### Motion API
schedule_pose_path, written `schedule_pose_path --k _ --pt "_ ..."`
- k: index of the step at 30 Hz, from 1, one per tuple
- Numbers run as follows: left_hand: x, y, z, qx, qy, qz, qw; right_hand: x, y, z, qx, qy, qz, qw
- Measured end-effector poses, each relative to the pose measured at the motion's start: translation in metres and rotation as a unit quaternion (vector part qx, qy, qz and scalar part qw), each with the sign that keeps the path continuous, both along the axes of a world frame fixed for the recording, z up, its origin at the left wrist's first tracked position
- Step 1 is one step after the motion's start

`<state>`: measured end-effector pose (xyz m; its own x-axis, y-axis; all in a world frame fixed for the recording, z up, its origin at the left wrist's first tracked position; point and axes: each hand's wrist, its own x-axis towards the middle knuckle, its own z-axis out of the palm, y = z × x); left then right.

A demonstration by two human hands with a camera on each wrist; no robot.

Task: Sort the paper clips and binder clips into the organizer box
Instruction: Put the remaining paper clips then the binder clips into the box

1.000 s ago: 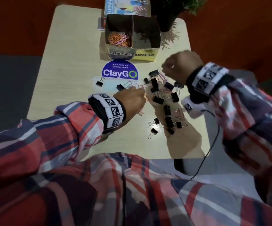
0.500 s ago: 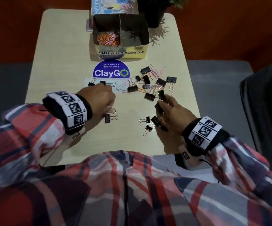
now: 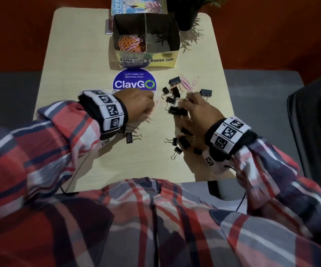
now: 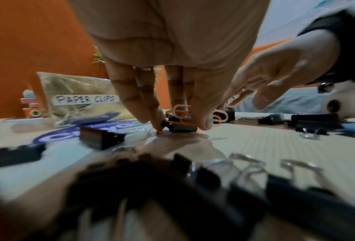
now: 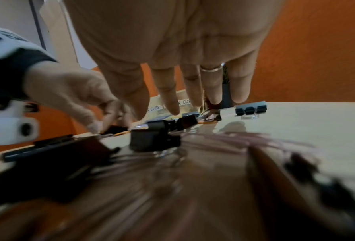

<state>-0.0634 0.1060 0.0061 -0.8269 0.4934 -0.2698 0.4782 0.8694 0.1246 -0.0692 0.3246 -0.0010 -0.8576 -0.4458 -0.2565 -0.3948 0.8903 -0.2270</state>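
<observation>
Sorting is being judged as roughly midway, going by how things are lying. A pale wood-grain desk [image 3: 69, 54], smooth and faintly glossy with rounded corners, is being used as the work surface. At its far edge an organizer box [image 3: 146, 63] of thin folded card is standing, divided by a central wall into two compartments labelled by hand. The left one, marked for paper clips, is already being filled by a tangled heap of orange and pink wire; the right one, marked for binder clips, is appearing empty, though its floor is partly being lost in shadow.

A round, glossy blue sticker [image 3: 134, 81] is lying flat just in front of the box.

Near the middle of the desk, the left hand [image 3: 136, 105] is being lowered, fingers curled downward; its fingertips [image 4: 157, 125] are being pressed to the surface, and thin pink and orange paper clips [image 4: 181, 111] are being pinched against the thumb. The right hand [image 3: 198, 110] is being held over the scatter with fingers straight and slightly spread, gripping nothing that is visible.

Black binder clips [image 3: 175, 80], folded matte steel with springy silver wire handles, are still lying scattered in several sizes on the right half of the desk, and a few pink paper clips are lying among them. All of these are remaining to be sorted.
</observation>
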Motion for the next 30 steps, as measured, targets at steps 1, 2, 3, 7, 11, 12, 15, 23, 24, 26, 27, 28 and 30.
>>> schedule_pose_path --k 1,2,3,7,11,12,15,23,24,26,27,28,30 --pt "0.004 -0.007 0.000 -0.001 -0.008 0.011 1.000 -0.007 -0.001 -0.001 0.007 -0.009 -0.010 1.000" --pt "0.008 -0.013 0.000 -0.002 -0.021 0.025 0.999 -0.015 -0.001 -0.002 0.018 -0.022 -0.020 0.999" --pt "0.012 -0.019 0.001 -0.004 -0.034 0.041 0.999 -0.024 -0.002 -0.001 0.028 -0.033 -0.031 0.999" --pt "0.014 -0.032 0.007 0.026 -0.044 0.139 0.989 -0.059 -0.007 0.000 0.048 -0.057 -0.052 0.996" --pt "0.002 -0.016 0.011 0.052 -0.034 0.198 0.978 -0.072 -0.012 0.000 0.066 -0.054 -0.021 0.996" --pt "0.000 -0.010 0.010 0.047 -0.042 0.208 0.976 -0.072 -0.012 0.000 0.066 -0.050 -0.013 0.996" --pt "0.001 0.009 0.004 -0.015 -0.052 0.216 0.975 -0.071 -0.012 -0.003 0.059 -0.033 -0.005 0.998" --pt "0.006 0.018 -0.004 -0.041 -0.029 0.220 0.974 -0.083 -0.010 0.009 0.083 0.018 -0.099 0.991" --pt "0.005 0.019 -0.006 -0.039 -0.034 0.225 0.973 -0.086 -0.012 0.012 0.105 0.016 -0.103 0.989" --pt "0.003 0.019 -0.008 -0.040 -0.027 0.231 0.972 -0.091 -0.019 0.015 0.134 0.014 -0.099 0.986" --pt "0.002 0.018 -0.009 -0.038 -0.021 0.233 0.972 -0.093 -0.024 0.016 0.145 0.017 -0.090 0.985" --pt "0.001 0.018 -0.010 -0.034 -0.017 0.236 0.971 -0.094 -0.029 0.018 0.155 0.022 -0.081 0.984" --pt "-0.002 0.016 -0.011 -0.026 -0.017 0.243 0.970 -0.096 -0.040 0.019 0.163 0.034 -0.062 0.984"
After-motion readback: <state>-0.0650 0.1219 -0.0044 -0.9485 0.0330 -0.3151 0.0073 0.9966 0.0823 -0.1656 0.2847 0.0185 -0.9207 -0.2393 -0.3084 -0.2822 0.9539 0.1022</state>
